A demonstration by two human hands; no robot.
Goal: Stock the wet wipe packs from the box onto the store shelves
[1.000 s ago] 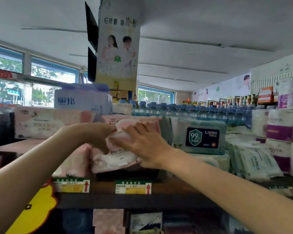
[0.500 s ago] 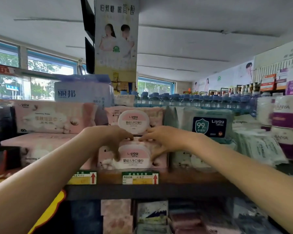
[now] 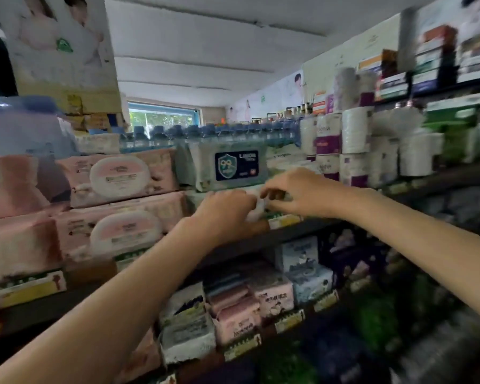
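The fingers of both hands are curled onto the front edge of a pale wipe pack (image 3: 254, 210) that lies on the upper shelf (image 3: 297, 231), under the green pack with the dark shield label (image 3: 230, 169). The left hand (image 3: 225, 209) covers the pack's left end from above. The right hand (image 3: 297, 191) pinches its right end, thumb under and fingers over. Motion blur hides the exact finger contact, and most of the pack sits behind the hands.

Judged step: squaring this lower pack under the one above it.

- Keep both grips low on the front edge. The green pack rests on top and may slide if the lower one is tugged.
- Push straight back along the shelf, both hands together, until the front edge sits behind the price tags (image 3: 284, 220).
- The pack is soft film and will likely buckle under a pinch. Press with flat fingers once it is seated.
- Align it with the two pink packs (image 3: 122, 206), stacked just to the left with lids facing out.
- Release one hand at a time.

Toilet paper rolls (image 3: 355, 137) stand near on the right. The supply box is not in view.
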